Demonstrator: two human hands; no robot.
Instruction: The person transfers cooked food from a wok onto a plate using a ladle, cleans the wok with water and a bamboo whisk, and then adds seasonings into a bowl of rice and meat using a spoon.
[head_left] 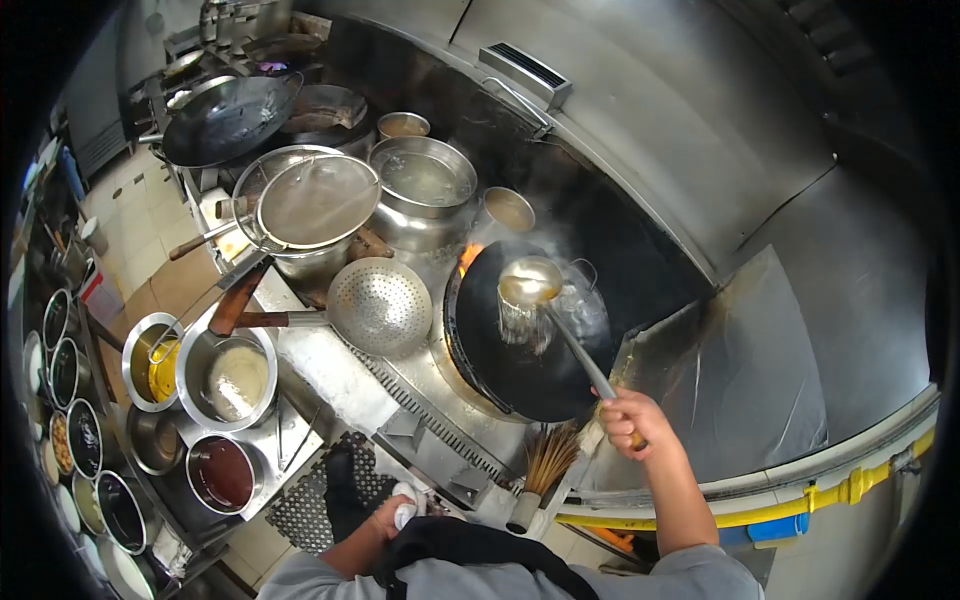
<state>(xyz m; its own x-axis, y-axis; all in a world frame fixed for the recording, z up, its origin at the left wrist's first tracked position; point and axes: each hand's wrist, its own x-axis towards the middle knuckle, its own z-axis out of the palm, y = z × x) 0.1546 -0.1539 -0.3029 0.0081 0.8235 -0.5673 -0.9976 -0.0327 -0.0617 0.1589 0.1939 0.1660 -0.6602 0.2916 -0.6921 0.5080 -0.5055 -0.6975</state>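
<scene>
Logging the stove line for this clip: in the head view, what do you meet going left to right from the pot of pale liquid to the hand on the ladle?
Pot of pale liquid → perforated skimmer → black wok over flame, with the ladle pouring liquid into it → right hand gripping the ladle handle.

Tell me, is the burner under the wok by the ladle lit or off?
Lit. Orange flame licks up at the far left rim of the wok, and steam rises while the right hand holds the ladle above it.
</scene>
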